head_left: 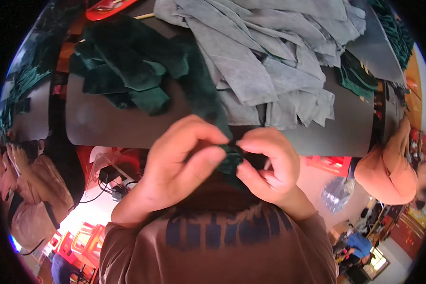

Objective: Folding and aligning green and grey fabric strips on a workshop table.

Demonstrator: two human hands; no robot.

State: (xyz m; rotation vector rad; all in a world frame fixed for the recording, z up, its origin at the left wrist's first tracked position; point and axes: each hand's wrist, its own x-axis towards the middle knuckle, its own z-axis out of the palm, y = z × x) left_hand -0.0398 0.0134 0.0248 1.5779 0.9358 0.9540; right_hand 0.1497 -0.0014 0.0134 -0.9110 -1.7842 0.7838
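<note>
Between my two hands, just off the table's front edge, is the end of a dark green velvety fabric strip. My left hand pinches it with thumb and forefinger from the left. From the other side, my right hand pinches the same gathered end, its fingertips close to the left ones. The strip runs back from my hands onto the table. At the back left it meets a heap of dark green velvety pieces. To the right of the strip lies a large pile of grey fabric pieces.
The dark table spans the space before me. A red tray sits at its far left, and a small green bundle at its right. Red plastic stools stand lower left. Other people sit at both sides.
</note>
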